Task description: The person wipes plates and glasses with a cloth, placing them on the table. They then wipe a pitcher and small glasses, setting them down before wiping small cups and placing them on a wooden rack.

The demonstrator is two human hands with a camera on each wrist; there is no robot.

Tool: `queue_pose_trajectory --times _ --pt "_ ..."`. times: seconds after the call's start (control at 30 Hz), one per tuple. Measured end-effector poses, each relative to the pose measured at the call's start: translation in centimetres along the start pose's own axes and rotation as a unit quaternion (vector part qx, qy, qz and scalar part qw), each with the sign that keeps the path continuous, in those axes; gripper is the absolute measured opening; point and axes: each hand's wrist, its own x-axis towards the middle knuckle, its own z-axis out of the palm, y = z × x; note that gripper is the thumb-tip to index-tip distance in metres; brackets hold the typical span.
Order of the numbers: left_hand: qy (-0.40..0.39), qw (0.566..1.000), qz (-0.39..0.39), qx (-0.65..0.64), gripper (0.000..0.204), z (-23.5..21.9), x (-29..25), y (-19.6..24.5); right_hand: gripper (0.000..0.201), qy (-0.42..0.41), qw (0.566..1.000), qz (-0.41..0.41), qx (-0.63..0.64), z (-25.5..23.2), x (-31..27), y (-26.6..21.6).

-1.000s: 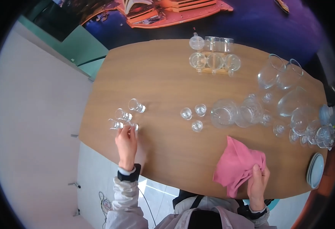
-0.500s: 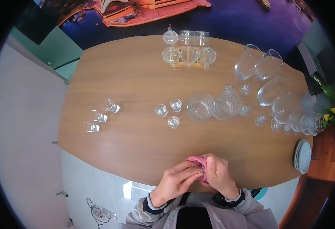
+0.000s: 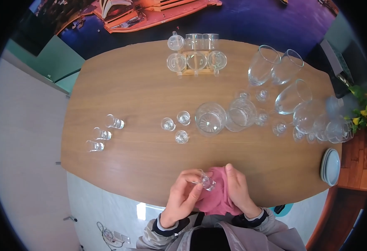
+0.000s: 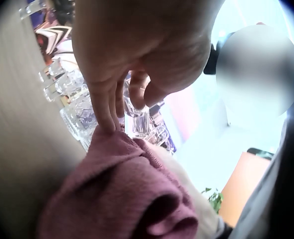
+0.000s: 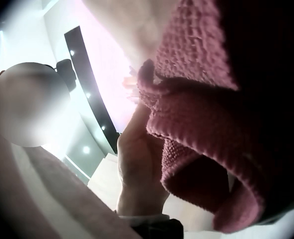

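And the left hand (image 3: 179, 199) pinched a small clear glass cup (image 3: 207, 182) at the left edge of the pink fabric cloth (image 3: 217, 196) the right hand (image 3: 240, 191) gripped!

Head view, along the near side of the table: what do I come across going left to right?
Left hand holding a small clear glass → pink cloth → right hand → stacked pale dishes.
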Motion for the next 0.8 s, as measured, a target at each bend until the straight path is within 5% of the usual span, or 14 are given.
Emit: queue_pose_trajectory --times 0.03,0.1,0.17,0.3,0.33,0.37,0.43,0.47,0.53,0.7,0.8 --pt "0.029 0.985 -0.022 -0.169 0.031 0.0 0.0 -0.2 0.054 -0.002 1.0 0.0 0.001 -0.3 0.0 -0.4" --pt "0.01 0.977 -0.042 -0.21 0.04 -0.4 0.0 0.3 0.053 0.068 0.976 0.138 0.153 -1.8 -0.1 -1.3" --pt "0.042 0.97 -0.123 -0.205 0.038 -0.2 0.2 1.1 0.053 0.097 0.956 0.135 0.243 -2.3 0.1 -1.8" --pt "0.022 0.975 -0.144 -0.17 0.034 0.5 -0.3 -0.1 0.046 0.069 0.932 0.038 0.353 -1.8 -0.6 -3.6" --pt "0.011 0.977 -0.156 -0.144 0.031 0.7 -0.5 -0.3 0.039 -0.016 0.987 -0.066 0.148 -1.1 -0.9 -3.7" --pt "0.0 0.979 -0.166 -0.119 0.027 1.0 -0.3 -0.2 0.032 -0.102 0.979 -0.165 -0.068 -0.5 -1.1 -3.7" --pt "0.026 0.967 -0.228 -0.108 0.02 1.3 0.0 1.3 0.025 -0.071 0.961 -0.231 -0.133 0.2 -0.5 -2.7" --pt "-0.017 0.982 -0.186 -0.037 0.021 1.0 0.1 1.5 0.019 -0.042 0.934 -0.296 -0.197 0.4 -0.2 -2.2" --pt "-0.066 0.987 -0.137 0.044 0.024 0.5 -0.2 1.7 0.017 -0.037 0.934 -0.278 -0.22 0.2 -0.3 -1.4" --pt "-0.024 0.971 -0.014 0.237 0.033 1.4 -0.7 1.9 0.015 -0.021 0.937 -0.234 -0.259 0.2 -0.3 -1.1" --pt "-0.009 0.946 0.08 0.315 0.037 1.2 -0.2 1.6 0.017 0.003 0.972 -0.156 -0.174 0.4 -0.7 -2.0"
